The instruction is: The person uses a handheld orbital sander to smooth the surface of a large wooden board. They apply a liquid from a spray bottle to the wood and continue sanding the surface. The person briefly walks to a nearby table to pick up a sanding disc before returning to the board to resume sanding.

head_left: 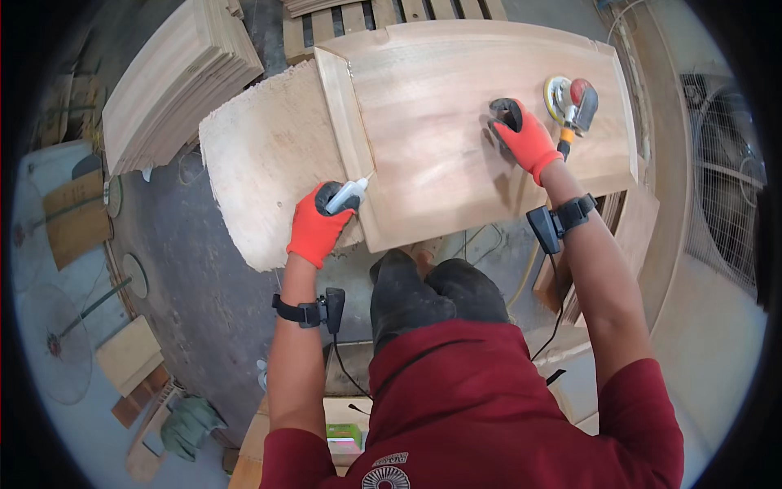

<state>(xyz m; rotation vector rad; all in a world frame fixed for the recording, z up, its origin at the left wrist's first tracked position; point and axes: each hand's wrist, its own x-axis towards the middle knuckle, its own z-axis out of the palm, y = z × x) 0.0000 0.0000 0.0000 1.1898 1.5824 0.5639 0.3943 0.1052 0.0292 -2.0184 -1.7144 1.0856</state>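
Observation:
My left hand (316, 224), in a red glove with dark fingertips, is closed around a small white glue bottle (349, 196). The bottle's thin nozzle points up and right, at the raised strip along the left end of a smooth curved wooden panel (432, 122). A line of something glossy shows along the upper part of that strip's seam. My right hand (521, 138), gloved alike, hovers over or rests on the panel's right half, fingers curled apart and nothing visible in them. Just right of it lies a round sander (580, 106) with a red top and an orange-collared hose.
A rough-edged pale board (269, 155) lies under the panel's left end. Stacked curved wooden panels (175, 81) stand at the far left, with a slatted pallet (358, 20) behind. A large caged fan (729, 171) is on the right. Pedestal fans (57, 342) stand at left.

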